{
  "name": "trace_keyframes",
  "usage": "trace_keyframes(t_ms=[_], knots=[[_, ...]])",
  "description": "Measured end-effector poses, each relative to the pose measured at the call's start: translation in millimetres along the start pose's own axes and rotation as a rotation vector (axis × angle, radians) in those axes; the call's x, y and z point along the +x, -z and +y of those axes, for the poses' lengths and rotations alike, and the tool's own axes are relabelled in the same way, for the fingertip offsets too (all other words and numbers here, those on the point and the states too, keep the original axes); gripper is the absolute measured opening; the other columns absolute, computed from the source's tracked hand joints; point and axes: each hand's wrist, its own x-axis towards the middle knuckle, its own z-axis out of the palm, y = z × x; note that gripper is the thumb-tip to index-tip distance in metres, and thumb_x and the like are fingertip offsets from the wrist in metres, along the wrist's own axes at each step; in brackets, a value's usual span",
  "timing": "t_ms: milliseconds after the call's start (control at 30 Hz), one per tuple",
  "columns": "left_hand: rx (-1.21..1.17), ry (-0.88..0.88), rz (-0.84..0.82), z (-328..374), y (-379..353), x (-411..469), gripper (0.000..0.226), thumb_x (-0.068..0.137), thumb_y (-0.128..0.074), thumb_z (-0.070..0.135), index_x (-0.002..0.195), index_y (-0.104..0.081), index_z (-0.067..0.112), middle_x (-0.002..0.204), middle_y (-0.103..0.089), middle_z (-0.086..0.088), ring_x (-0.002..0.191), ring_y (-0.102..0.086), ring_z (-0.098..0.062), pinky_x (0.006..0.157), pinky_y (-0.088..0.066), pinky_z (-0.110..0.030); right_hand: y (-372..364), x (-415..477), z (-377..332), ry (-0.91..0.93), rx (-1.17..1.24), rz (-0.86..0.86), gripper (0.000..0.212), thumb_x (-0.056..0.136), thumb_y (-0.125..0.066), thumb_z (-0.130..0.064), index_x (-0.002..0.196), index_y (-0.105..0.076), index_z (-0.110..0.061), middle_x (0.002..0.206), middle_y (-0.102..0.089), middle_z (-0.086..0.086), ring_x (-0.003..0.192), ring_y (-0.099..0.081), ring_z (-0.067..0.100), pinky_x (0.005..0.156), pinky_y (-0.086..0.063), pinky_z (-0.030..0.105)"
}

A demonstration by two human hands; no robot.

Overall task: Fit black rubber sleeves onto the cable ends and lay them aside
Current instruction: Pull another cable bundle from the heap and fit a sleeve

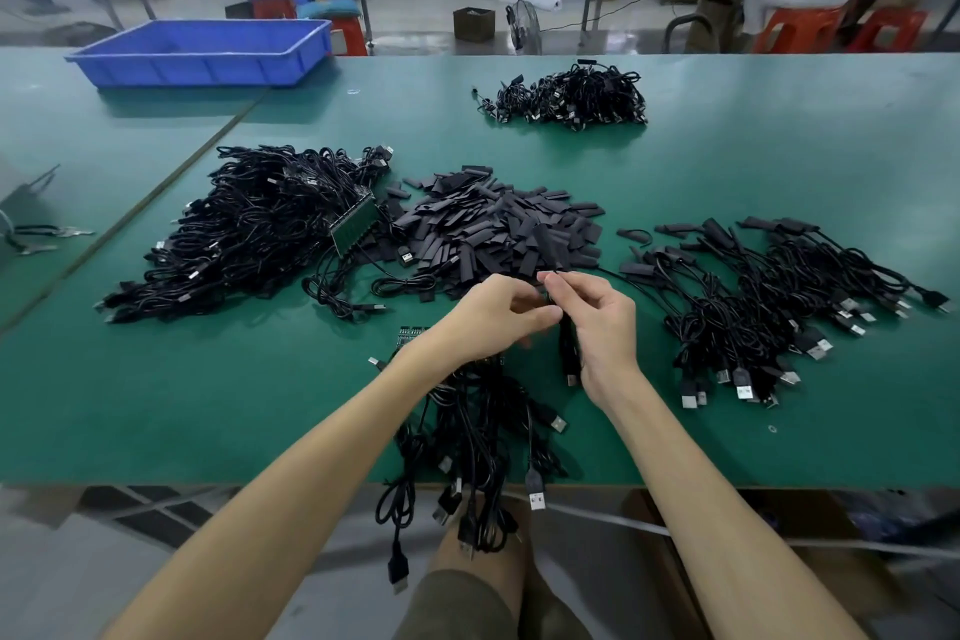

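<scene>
Two hands meet over the green desk [156, 379], near its front edge. Left hand [493, 314] has fingers curled, tips pinching one black cable [568, 348]. Right hand [602, 322] pinches the same cable higher up with thumb and forefinger, other fingers loosely bent. The cable hangs between the hands, one USB plug at its low end. Cannot tell if a sleeve is on its held end.

One sleeve heap [498, 229] of loose black rubber sleeves sits mid-desk, just beyond the hands; too many to count.

Four cable heaps:
- big left heap [249, 224], touching the sleeve heap
- far heap [571, 99], well apart
- right heap [779, 307], its far ends wearing sleeves
- front bunch [483, 431] under the wrists, plugs dangling over the desk edge

One green circuit strip [356, 224] lies on the left heap. One blue tray [202, 52] stands far left.
</scene>
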Motion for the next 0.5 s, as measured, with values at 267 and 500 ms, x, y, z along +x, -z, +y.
trace_keyframes(t_ms=[267, 500], knots=[[-0.271, 0.006, 0.043, 14, -2, 2, 0.013, 0.099, -0.065, 0.014, 0.087, -0.069, 0.01, 0.078, -0.076, -0.008, 0.067, -0.072, -0.013, 0.067, -0.062, -0.031, 0, 1, -2, -0.148, 0.205, -0.001, 0.036, 0.104, -0.059, -0.039, 0.099, -0.081, -0.011, 0.105, -0.078, 0.017, 0.091, -0.077, 0.031, 0.067, -0.063, 0.038], [-0.656, -0.007, -0.092, 67, 9, 26, 0.022, 0.098, -0.066, 0.013, 0.103, -0.067, -0.009, 0.09, -0.075, -0.023, 0.074, -0.073, -0.025, 0.067, -0.06, -0.026, -10, -4, -5, -0.055, -0.073, -0.046, 0.018, 0.101, -0.055, -0.009, 0.091, -0.069, -0.006, 0.068, -0.066, -0.008, 0.06, -0.057, 0.004, 0.065, -0.051, 0.033]])
